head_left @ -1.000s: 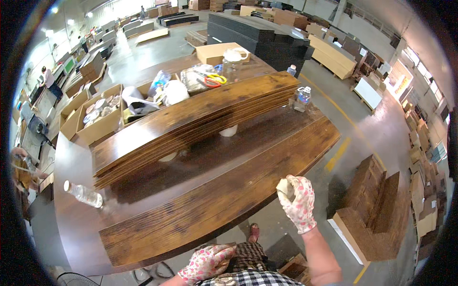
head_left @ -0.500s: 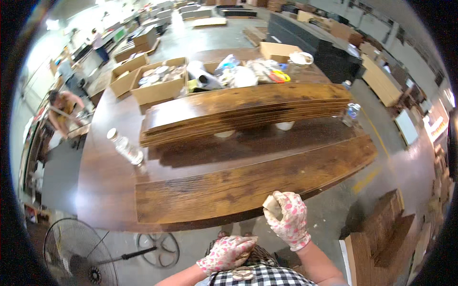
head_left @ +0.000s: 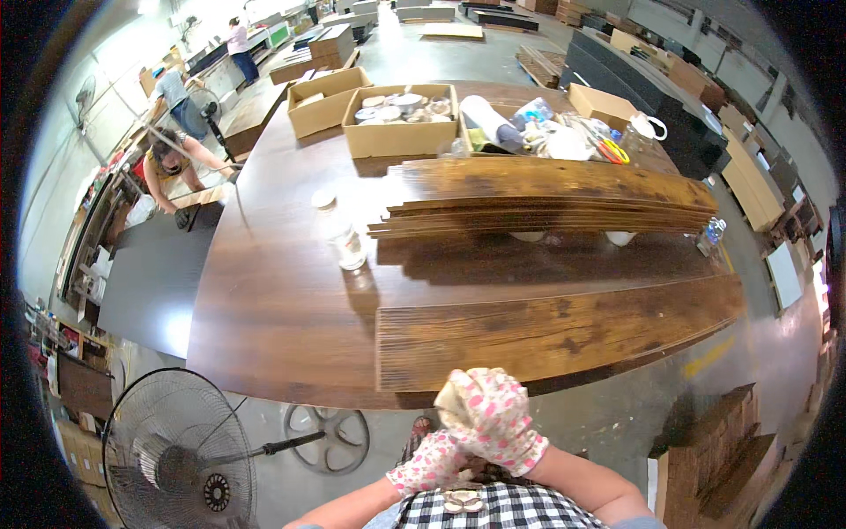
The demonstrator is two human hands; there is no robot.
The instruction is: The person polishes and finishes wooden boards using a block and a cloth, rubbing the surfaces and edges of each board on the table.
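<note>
Both my hands wear white gloves with pink spots and meet in front of my checked apron, at the table's near edge. My right hand [head_left: 498, 414] is curled closed around a small pale block, of which only a beige edge seems to show. Against its underside rests my left hand [head_left: 429, 463], its fingers mostly hidden behind the right one. Just beyond them lies a long brown wood-grain board [head_left: 564, 335] along the near edge of the table. A stack of similar boards [head_left: 564, 185] sits farther back, raised on small white supports.
A clear bottle [head_left: 339, 231] stands left of the boards; another [head_left: 710, 236] is at the right. Cardboard boxes [head_left: 401, 139] and scissors [head_left: 614, 152] are at the back. A floor fan [head_left: 181, 458] stands near left. A co-worker [head_left: 176, 163] bends over a dark panel [head_left: 163, 273].
My view has swung left, so the table and boards sit farther right in it. My right hand has come in from the board's edge to meet my left hand.
</note>
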